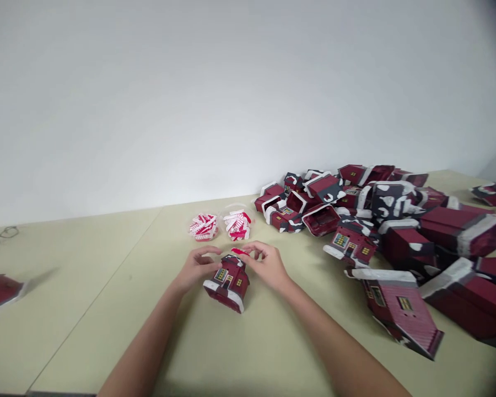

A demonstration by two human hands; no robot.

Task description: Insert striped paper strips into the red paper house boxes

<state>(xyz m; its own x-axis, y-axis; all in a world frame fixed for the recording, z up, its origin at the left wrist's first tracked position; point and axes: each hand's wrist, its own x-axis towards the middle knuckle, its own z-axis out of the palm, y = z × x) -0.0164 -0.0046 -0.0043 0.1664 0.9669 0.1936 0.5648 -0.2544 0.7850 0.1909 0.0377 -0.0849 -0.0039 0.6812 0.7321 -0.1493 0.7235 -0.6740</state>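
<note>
Dark red card, white snow trim, tiny yellow windows: a small paper house box (228, 283) sits on the pale green table (107, 309), right between both hands. The left hand (196, 268) cups its left side, fingers curled against the roof edge, steadying it. The right hand (267, 266) comes in from the right, thumb and forefinger pinched on a thin bright red strip (240, 251) just above the roof peak. Just beyond the hands, two small clear tubs of red-and-white pieces (221, 226) stand side by side, close to the far edge of the table where the bare white wall begins. To the right, a big jumbled heap of matching red paper houses (380, 231) spreads from mid-table to the right border, and the nearest one lies tipped on its side not far from the right forearm. Left of the hands the tabletop is open, with a seam running along it. At far left, a pair of spectacles (0, 236) and another red house (0, 291), cut off by the frame. What exactly the tub pieces are is hard to make out, and the right corners blur into dark vignette.
</note>
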